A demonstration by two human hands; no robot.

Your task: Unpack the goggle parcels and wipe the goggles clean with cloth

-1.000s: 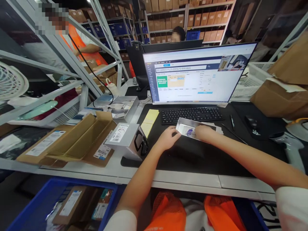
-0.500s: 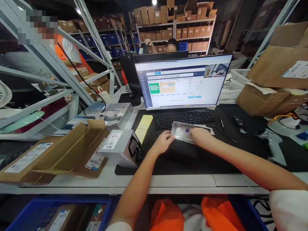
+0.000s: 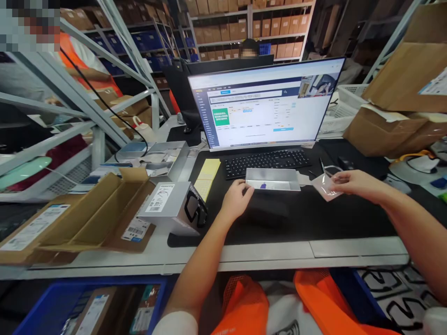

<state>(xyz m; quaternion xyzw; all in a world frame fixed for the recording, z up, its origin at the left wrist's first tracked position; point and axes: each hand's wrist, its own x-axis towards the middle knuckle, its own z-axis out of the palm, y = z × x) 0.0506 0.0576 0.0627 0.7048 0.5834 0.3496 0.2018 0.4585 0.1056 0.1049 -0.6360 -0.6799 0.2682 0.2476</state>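
A shallow silver tray box with a small purple item inside lies on the black desk mat, just in front of the keyboard. My left hand grips the tray's left end with curled fingers. Off to the tray's right, my right hand pinches a small clear plastic packet held slightly above the mat.
A lit monitor stands behind the keyboard. A silver product box and an open cardboard carton lie to the left, yellow sticky notes beside the mat. Cardboard boxes stack at right. Other people sit behind the monitor and the left racking.
My right hand has left the tray and moved right, carrying the clear packet. My left hand stays on the tray's left end. The view has shifted a little.
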